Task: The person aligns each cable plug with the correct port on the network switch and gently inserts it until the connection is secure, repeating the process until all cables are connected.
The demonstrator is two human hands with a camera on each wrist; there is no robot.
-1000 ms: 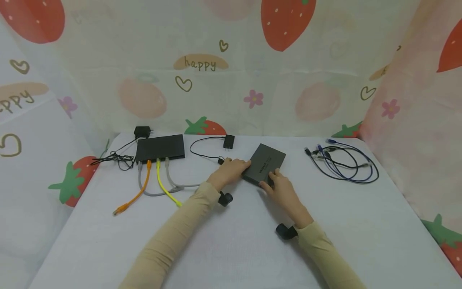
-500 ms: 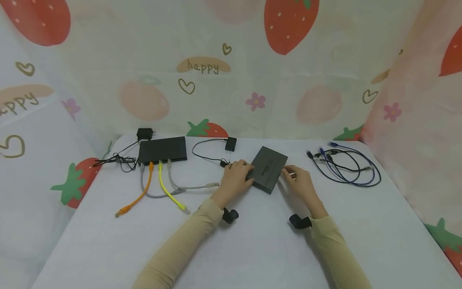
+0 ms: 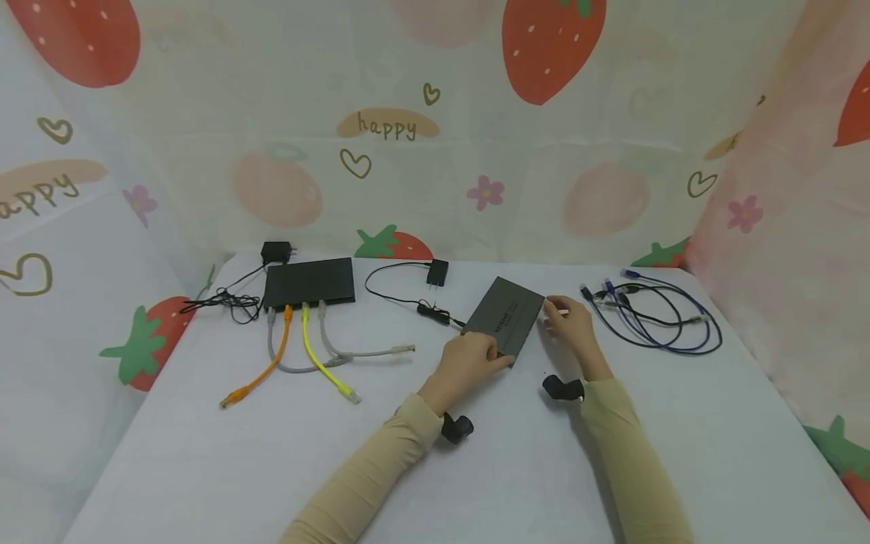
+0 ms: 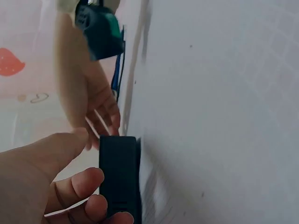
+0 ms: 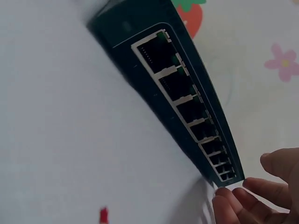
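Observation:
In the head view a dark grey network switch (image 3: pixel 506 313) lies turned at an angle on the white table. My left hand (image 3: pixel 469 366) is at its near-left end, thumb stretched along the near edge. In the left wrist view the left fingertips (image 4: pixel 96 203) touch the switch's dark side, with the thumb apart from it. My right hand (image 3: pixel 571 325) is at the far right corner, fingers loosely bent. A row of ports (image 5: pixel 187 107) shows along the switch's side in the right wrist view, with the right fingertips (image 5: pixel 250 183) at its far end.
A thin black cable with a plug adapter (image 3: pixel 438 273) runs to the switch's left edge. Further left sits a black box (image 3: pixel 309 281) with grey, orange and yellow network cables (image 3: pixel 313 347) plugged in. Another adapter (image 3: pixel 276 252) lies behind it. Coiled blue and black cables (image 3: pixel 652 313) lie right.
My left hand has slid from the switch's left side to its near end. My right hand has gone from the near edge up to the far right corner.

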